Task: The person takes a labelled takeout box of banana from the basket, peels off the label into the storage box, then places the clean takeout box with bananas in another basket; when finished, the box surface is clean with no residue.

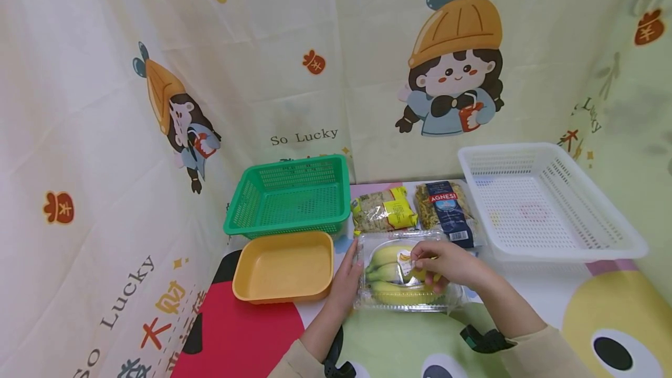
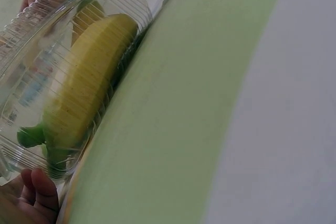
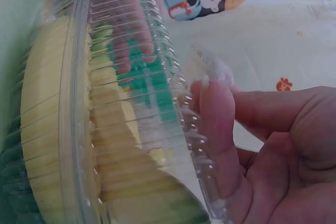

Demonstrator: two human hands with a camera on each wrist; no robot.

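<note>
A clear plastic clamshell box (image 1: 385, 302) of bananas (image 1: 388, 273) lies on the cloth in front of me, with a small white label (image 1: 404, 263) on its lid. My left hand (image 1: 345, 280) holds the box by its left side, and its curled fingertips (image 2: 39, 190) show at the box's corner in the left wrist view. Over the lid, my right hand (image 1: 443, 261) has thumb and forefinger pinched together at the label. In the right wrist view a whitish, see-through bit shows behind those fingertips (image 3: 216, 100).
An orange tub (image 1: 283, 270) stands left of the box, with a green basket (image 1: 289, 229) behind it. Behind the box lie a yellow-and-clear food bag (image 1: 383, 212) and a pasta bag (image 1: 446, 212). At the right is a white basket (image 1: 546, 214). Printed cloth walls (image 1: 294, 98) surround the table.
</note>
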